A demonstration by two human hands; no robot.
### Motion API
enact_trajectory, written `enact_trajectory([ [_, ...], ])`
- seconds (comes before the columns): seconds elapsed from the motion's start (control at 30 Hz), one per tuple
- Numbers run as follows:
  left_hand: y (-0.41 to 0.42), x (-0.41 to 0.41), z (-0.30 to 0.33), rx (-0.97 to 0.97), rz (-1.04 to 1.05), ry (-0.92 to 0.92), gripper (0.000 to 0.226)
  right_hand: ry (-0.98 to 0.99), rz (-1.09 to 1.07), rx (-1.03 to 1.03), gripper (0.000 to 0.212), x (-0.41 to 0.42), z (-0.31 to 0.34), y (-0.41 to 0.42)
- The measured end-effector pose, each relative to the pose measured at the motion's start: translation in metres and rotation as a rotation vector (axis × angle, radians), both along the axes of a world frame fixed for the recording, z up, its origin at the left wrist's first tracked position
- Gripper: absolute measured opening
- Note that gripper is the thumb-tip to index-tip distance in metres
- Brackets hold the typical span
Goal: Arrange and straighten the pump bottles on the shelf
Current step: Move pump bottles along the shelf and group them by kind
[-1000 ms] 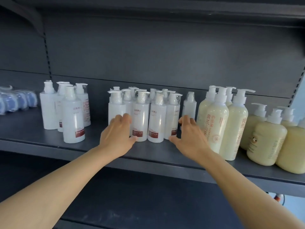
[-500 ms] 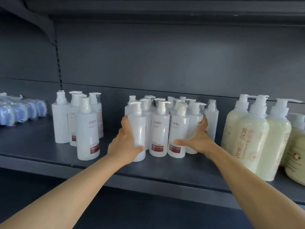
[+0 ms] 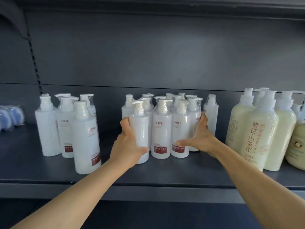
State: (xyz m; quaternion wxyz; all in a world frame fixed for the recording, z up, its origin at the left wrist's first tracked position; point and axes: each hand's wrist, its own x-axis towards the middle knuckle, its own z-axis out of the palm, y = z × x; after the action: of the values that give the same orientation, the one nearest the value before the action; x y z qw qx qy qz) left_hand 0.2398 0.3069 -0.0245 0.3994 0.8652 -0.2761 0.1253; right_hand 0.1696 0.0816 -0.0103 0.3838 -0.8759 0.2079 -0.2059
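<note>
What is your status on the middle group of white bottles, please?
Left hand grips the front-left bottle. Right hand presses the cluster's right side, thumb across a front bottle. Nothing in the way on the shelf.

white pump bottles [image 3: 161, 129]: 泊美博士, 白护发素 | cream bottle [image 3: 257, 138]: 黄芪·山茶花
</note>
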Motion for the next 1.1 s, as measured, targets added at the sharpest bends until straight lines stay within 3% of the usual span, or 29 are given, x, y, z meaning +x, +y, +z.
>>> enact_trajectory([
  [0.2, 0.001, -0.002, 0.001, 0.0, 0.019, 0.019, 0.087, -0.026, -0.006, 0.005, 0.141, 0.001, -0.005, 0.008],
  [0.33, 0.006, -0.006, 0.002, 0.126, 0.045, 0.094, 0.085, 0.027, -0.011, 0.011, 0.137, -0.008, -0.003, 0.013],
  [0.5, 0.014, -0.011, 0.003, 0.242, 0.086, 0.097, 0.08, 0.08, -0.071, -0.213, 0.092, -0.029, 0.017, 0.024],
  [0.6, 0.018, -0.017, 0.005, 0.254, 0.123, 0.053, 0.077, 0.005, -0.073, -0.375, 0.078, -0.04, 0.029, 0.034],
  [0.83, 0.044, -0.039, 0.015, 0.194, 0.313, -0.175, 0.056, -0.269, 0.132, -0.472, 0.064, -0.038, 0.051, 0.08],
  [1.1, 0.113, -0.026, 0.034, 0.124, 0.498, -0.238, 0.036, -0.406, 0.404, -0.496, 0.046, -0.005, 0.067, 0.156],
])
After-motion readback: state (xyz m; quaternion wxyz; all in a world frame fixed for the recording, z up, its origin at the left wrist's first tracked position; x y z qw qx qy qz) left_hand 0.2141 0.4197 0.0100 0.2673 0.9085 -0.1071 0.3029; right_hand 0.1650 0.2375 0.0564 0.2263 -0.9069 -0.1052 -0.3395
